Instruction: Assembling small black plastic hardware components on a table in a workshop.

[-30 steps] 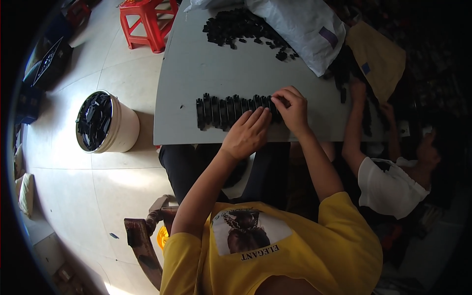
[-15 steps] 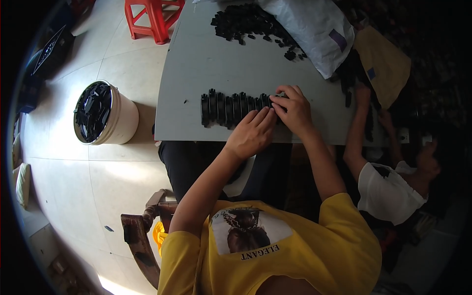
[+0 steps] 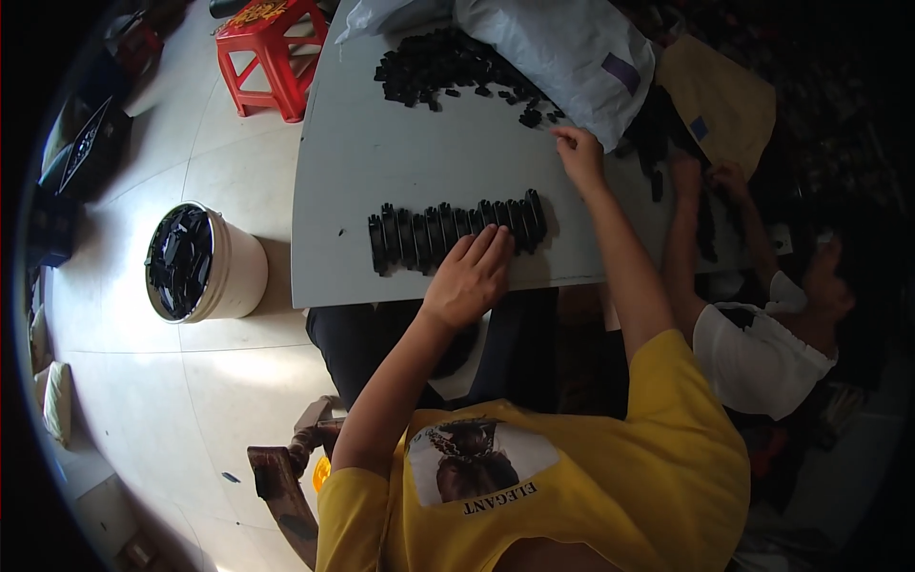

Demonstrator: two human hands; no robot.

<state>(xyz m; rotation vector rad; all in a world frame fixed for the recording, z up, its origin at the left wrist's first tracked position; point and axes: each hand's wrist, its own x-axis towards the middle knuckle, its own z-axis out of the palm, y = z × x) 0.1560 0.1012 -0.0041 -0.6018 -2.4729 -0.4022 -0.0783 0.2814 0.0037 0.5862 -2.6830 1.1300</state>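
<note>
Near the front edge of the grey table [image 3: 329, 191], ridged, slender black parts [image 3: 410, 238] stand packed side by side in a row. My left hand [image 3: 469, 276] lies across the near side of this row, fingers stretched out and touching the parts toward its right end. Beyond the row, my right hand [image 3: 581, 157] is at the edge of a scattered pile of small black pieces [image 3: 434, 71]. Its index finger points toward a few loose pieces [image 3: 532, 118], and I see nothing held in it.
A white plastic bag [image 3: 562, 57] lies beside the pile. On the right, a co-worker's hands [image 3: 729, 179] are by a tan bag [image 3: 724, 91]. A bucket [image 3: 233, 272] of black parts stands on the floor at left, with a red stool [image 3: 272, 62] farther back.
My right hand has left the right end of the row and moved away to the loose pieces. My left hand stays on the row. The whole view has shifted slightly.
</note>
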